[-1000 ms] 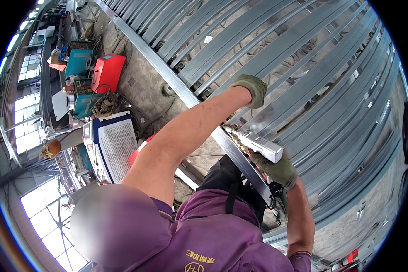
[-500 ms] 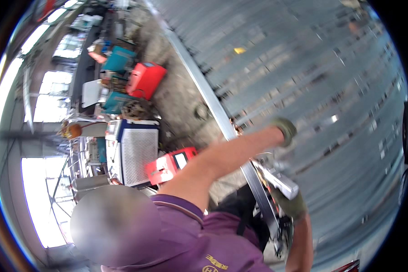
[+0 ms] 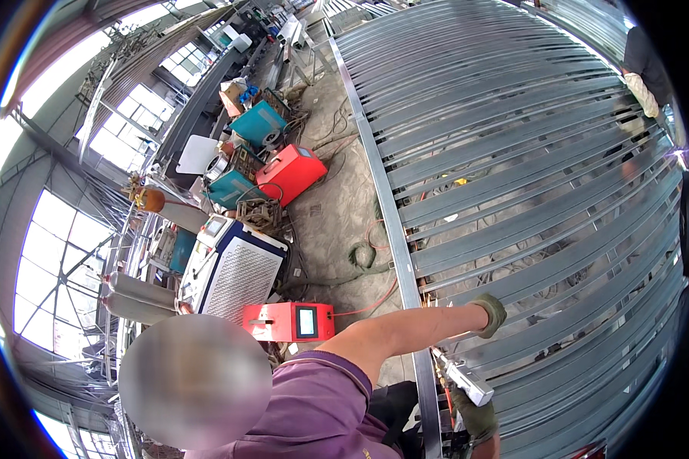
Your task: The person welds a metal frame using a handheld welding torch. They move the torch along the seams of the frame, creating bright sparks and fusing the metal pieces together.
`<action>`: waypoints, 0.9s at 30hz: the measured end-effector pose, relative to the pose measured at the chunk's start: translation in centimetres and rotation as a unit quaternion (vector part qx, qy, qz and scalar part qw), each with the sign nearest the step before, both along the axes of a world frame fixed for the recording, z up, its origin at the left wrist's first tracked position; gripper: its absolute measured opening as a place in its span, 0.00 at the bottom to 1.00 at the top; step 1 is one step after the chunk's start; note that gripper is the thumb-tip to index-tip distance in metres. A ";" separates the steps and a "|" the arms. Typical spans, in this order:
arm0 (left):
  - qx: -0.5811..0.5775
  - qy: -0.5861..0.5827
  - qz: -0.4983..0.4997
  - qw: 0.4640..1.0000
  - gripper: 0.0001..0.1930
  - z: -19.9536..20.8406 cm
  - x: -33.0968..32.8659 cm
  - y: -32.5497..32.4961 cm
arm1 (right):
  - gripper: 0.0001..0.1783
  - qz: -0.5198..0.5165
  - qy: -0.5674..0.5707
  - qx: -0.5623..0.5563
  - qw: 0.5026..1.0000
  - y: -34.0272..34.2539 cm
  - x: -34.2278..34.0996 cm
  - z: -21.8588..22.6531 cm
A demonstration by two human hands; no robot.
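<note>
Metal workshop around me: long rows of metal bars (image 3: 589,375), red machines (image 3: 291,176), gas cylinders (image 3: 142,291), cables (image 3: 362,255) on grey floor (image 3: 321,214), tall windows (image 3: 50,245), bright spark (image 3: 677,155) at far edge.

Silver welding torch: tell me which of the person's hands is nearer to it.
Right. The right hand is at the silver welding torch, holding it; the left hand is apart from it, farther up the picture, over the metal bars.
</note>
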State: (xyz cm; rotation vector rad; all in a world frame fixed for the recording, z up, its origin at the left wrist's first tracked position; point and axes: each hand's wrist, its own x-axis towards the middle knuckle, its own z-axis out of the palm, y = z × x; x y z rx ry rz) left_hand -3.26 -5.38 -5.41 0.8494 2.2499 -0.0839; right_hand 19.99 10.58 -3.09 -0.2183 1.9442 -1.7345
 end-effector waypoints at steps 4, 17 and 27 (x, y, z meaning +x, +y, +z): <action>0.002 0.004 0.002 1.000 0.17 -0.3 -0.1 0.2 | 0.20 0.008 -0.128 0.025 0.991 0.4 -0.5 1.7; -0.001 0.004 0.000 1.000 0.16 -0.3 -0.1 -0.1 | 0.22 0.002 -0.043 -0.031 0.999 -0.8 -1.0 3.7; -0.006 -0.019 0.033 0.999 0.16 1.3 -0.2 0.0 | 0.19 0.022 -0.002 0.029 0.999 0.9 0.4 0.3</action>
